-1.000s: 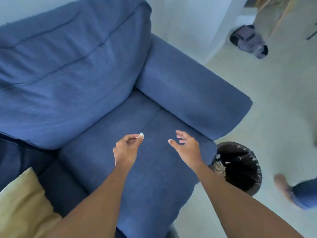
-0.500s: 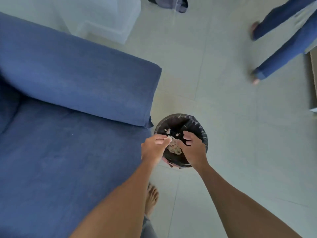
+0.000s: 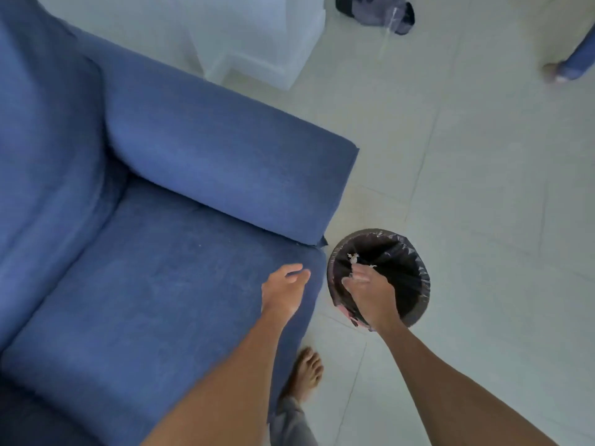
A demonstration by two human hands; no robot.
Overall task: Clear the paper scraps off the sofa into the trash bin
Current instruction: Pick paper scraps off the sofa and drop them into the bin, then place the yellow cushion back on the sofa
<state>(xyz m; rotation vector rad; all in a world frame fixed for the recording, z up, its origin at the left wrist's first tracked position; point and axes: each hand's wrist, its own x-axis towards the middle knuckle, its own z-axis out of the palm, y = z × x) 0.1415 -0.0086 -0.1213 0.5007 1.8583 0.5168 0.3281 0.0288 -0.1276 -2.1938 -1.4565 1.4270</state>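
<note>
The blue sofa (image 3: pixel 161 284) fills the left, with its armrest (image 3: pixel 225 175) running toward the bin. I see no sizeable paper scraps on the seat, only a few tiny pale specks. A round trash bin (image 3: pixel 415 252) with a black liner stands on the floor at the seat's front right corner. White paper scraps (image 3: pixel 353 258) cling inside it. My left hand (image 3: pixel 283 291) hovers over the seat corner, fingers loosely apart and empty. My right hand (image 3: pixel 370 291) is over the bin's mouth, palm down, fingers extended and blurred, with scraps just beyond the fingertips.
My bare foot (image 3: pixel 307 371) stands on the pale tiled floor beside the sofa front. Another person's foot and blue trouser leg (image 3: pixel 566 66) are at the top right. A dark bag (image 3: pixel 376 11) lies at the top, next to a white pillar base (image 3: pixel 257 59).
My left hand carried a small scrap from the seat to the bin, let it go, and has moved back over the seat corner. My right hand stays over the bin.
</note>
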